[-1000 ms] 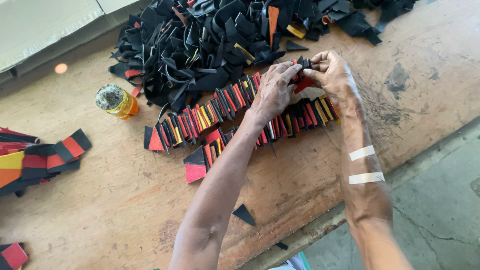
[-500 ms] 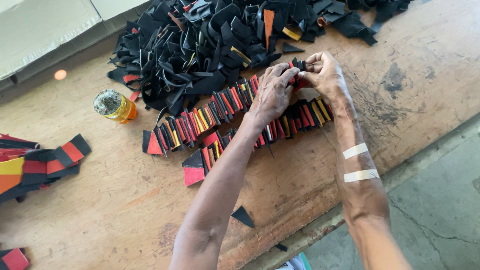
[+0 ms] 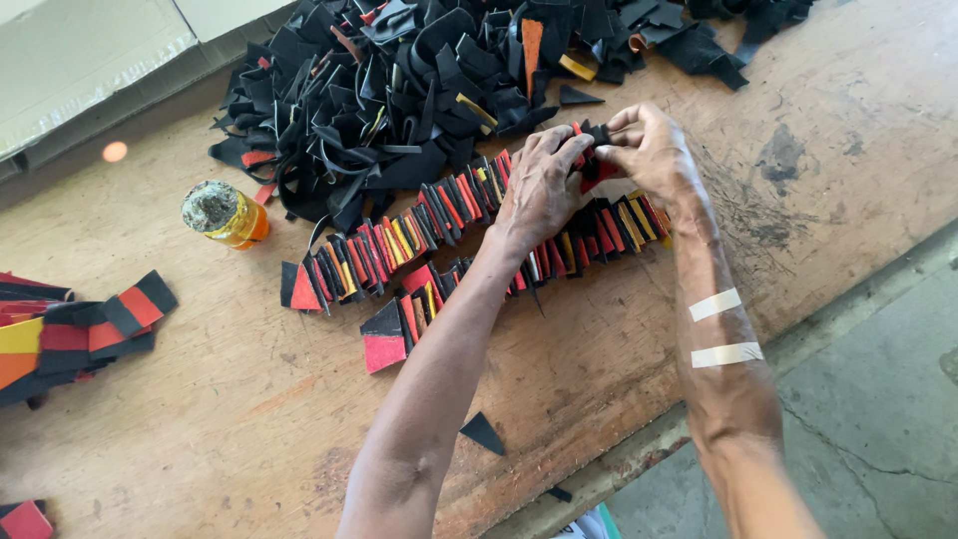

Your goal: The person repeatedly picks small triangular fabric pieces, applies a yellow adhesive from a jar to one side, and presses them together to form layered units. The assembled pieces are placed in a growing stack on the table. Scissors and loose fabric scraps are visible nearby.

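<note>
My left hand (image 3: 540, 186) and my right hand (image 3: 651, 150) meet over a small red and black piece (image 3: 596, 168), pinching it between the fingertips of both. Below them run two overlapping rows of black, red and yellow pieces (image 3: 399, 240) laid on the wooden table (image 3: 200, 419). Behind the hands lies a large heap of black scraps (image 3: 399, 80) with a few orange and yellow bits. Two white strips of tape cross my right forearm.
A small jar of orange liquid (image 3: 225, 213) stands left of the rows. More red, yellow and black pieces (image 3: 80, 329) lie at the left edge. A lone black triangle (image 3: 483, 433) sits near the table's front edge; concrete floor (image 3: 878, 399) lies to the right.
Both hands stay together on the small piece at the rows' right end, shifting only slightly as the fingers work it.
</note>
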